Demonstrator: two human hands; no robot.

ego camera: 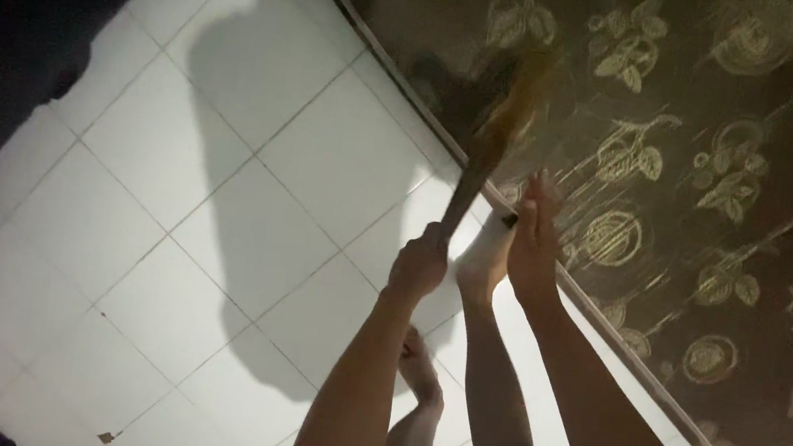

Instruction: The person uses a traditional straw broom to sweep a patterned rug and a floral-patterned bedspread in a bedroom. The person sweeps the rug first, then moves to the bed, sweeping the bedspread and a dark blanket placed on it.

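White tiles (245, 225); left hand (419, 264) angles broom (492, 144) up-right (bristles blurred).

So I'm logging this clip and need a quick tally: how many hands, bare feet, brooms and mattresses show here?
Hands: 2, the left hand shut around the broom and the right hand at the mattress edge
Bare feet: 2, foot and other foot
Brooms: 1
Mattresses: 1
Total: 6

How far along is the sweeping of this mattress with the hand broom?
In hand: the left hand grips the broom, its blurred bristles on the brown patterned mattress near its edge, and the right hand rests on that edge. Done: cannot tell; no dust or debris shows in the dim view. Left: likewise unclear.
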